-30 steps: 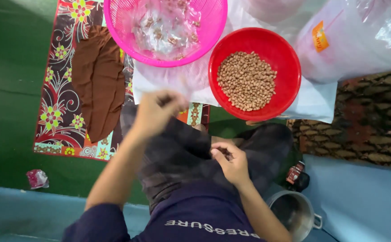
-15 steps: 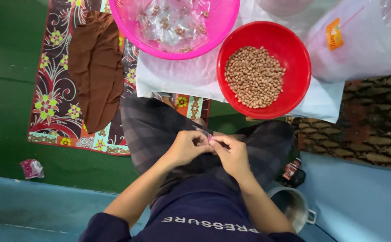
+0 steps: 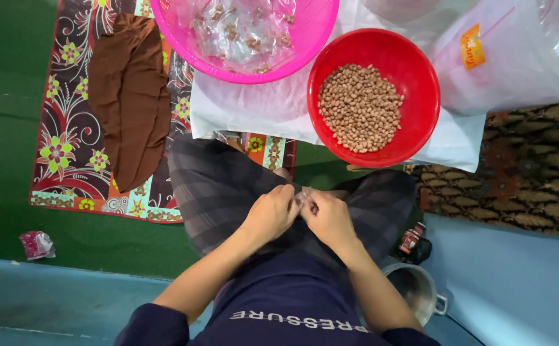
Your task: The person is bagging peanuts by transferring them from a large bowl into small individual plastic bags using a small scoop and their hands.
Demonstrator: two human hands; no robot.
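Down at about eight o'clock, a crumpled pink wrapper (image 3: 36,244) on the green floor (image 3: 0,96), well apart from everything else. Further right, at ten o'clock, a floral mat (image 3: 68,154) with a brown cloth (image 3: 132,109) draped across it. Up at twelve o'clock, a pink basket (image 3: 292,54) heaped with small clear packets of nuts (image 3: 241,29), resting on a white sheet (image 3: 241,112). Dead centre, over a lap in grey checked fabric (image 3: 215,186), both hands meeting: left hand (image 3: 270,214) curled, fingertips pinched toward three o'clock; right hand (image 3: 327,218) curled likewise, fingertips pinched toward nine o'clock. Between the two sets of fingertips, a small clear plastic packet (image 3: 303,195), gripped from both sides, mostly hidden and too small to make out contents. Just above the hands, at one o'clock, a red bowl (image 3: 414,77) holding a mound of brown peanuts (image 3: 359,106), touching the pink basket's rim. Right again, at two o'clock, a large translucent plastic bag (image 3: 517,64) with an orange label. Below that, at three o'clock, a brown patterned rug (image 3: 536,173). Low at five o'clock, a small dark red packet (image 3: 411,238) beside the right knee, and a metal pot (image 3: 414,288) just beside the right forearm, on a blue surface (image 3: 523,288).
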